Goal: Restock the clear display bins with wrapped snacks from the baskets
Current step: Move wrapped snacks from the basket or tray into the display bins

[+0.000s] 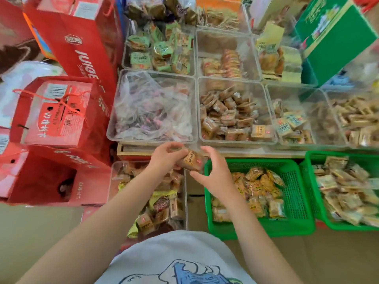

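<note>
Head view, looking down at a shop display. All places given rel. to the wrapped snack (191, 160), a brown pkt held mid-frame, just below the front edge of the clear bins.

Far left of the snack: red juice cartons (82, 52) w/ cord handles, stacked and leaning.

Up and left of the snack: a clear bin (111, 128) holding a crumpled plastic bag of pink-wrapped pieces. Down and left: a lower clear bin (185, 193) of mixed brown and yellow pkts, partly hidden by the left forearm.

Left hand (166, 158) touches the snack's left end; its fingers (174, 145) curl over the top edge, grasping the pkt. Right hand (213, 171) is on the snack's right end; thumb and fingers pinch it from above and below. So both hands grip the same pkt, held in the air, not in any bin or basket.

Directly above the snack: a clear bin (273, 128) approx. half full of similar brown pkts. Further above: bins w/ green-wrapped and orange-wrapped items.

Below and right of the snack: a green basket (295, 193) w/ orange-yellow pkts; the right wrist crosses its left rim. Far right: a second green basket (307, 158) of pale pkts, and more clear bins above it. Top right: a green box (336, 44).

Below the snack: the person's white printed shirt (174, 259).
</note>
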A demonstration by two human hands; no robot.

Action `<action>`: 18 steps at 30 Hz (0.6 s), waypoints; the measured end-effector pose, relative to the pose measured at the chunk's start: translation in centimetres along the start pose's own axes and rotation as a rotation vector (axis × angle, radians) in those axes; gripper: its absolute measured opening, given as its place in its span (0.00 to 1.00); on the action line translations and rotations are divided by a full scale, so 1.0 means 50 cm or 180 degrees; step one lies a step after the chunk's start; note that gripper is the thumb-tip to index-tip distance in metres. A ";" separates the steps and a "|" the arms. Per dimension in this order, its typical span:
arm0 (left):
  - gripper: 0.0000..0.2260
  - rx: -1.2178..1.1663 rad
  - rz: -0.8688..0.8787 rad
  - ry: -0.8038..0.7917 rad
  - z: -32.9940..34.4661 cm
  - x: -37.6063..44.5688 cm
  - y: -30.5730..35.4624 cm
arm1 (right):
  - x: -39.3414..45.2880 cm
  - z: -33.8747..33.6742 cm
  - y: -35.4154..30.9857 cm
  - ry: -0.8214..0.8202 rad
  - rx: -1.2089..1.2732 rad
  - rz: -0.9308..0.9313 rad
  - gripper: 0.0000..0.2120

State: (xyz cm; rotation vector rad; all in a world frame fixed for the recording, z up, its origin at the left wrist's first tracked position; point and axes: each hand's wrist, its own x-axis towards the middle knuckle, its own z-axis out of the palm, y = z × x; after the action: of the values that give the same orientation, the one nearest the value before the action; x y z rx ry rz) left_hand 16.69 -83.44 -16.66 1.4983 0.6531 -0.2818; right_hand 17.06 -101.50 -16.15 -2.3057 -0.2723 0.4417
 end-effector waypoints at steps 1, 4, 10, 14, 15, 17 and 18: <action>0.13 0.0060 0.0094 -0.0019 0.015 0.008 0.008 | 0.007 -0.009 0.003 -0.0006 -0.0113 -0.0098 0.32; 0.20 0.0180 0.0312 0.0282 0.048 0.034 0.014 | 0.045 -0.042 0.013 0.0043 -0.0132 -0.0168 0.25; 0.37 0.3278 0.1059 0.0688 0.011 0.069 -0.070 | 0.217 -0.124 0.050 0.1451 0.0005 0.0120 0.16; 0.44 0.4467 0.0866 0.0260 -0.017 0.067 -0.119 | 0.313 -0.132 0.099 0.0940 -0.0703 0.0686 0.27; 0.44 0.4508 0.0862 0.0222 -0.019 0.068 -0.119 | 0.317 -0.127 0.111 0.0639 -0.0877 0.0787 0.32; 0.44 0.4431 0.0856 0.0179 -0.020 0.065 -0.117 | 0.299 -0.112 0.120 0.0549 -0.0915 0.0824 0.35; 0.44 0.4414 0.0877 0.0162 -0.021 0.064 -0.119 | 0.281 -0.101 0.117 0.0697 -0.0852 0.0774 0.33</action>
State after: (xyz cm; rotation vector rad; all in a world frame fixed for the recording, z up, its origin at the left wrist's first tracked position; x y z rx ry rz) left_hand 15.69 -82.23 -23.31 2.8889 0.2141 -0.5303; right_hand 32.30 -104.26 -20.35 -2.6376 0.0627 0.2803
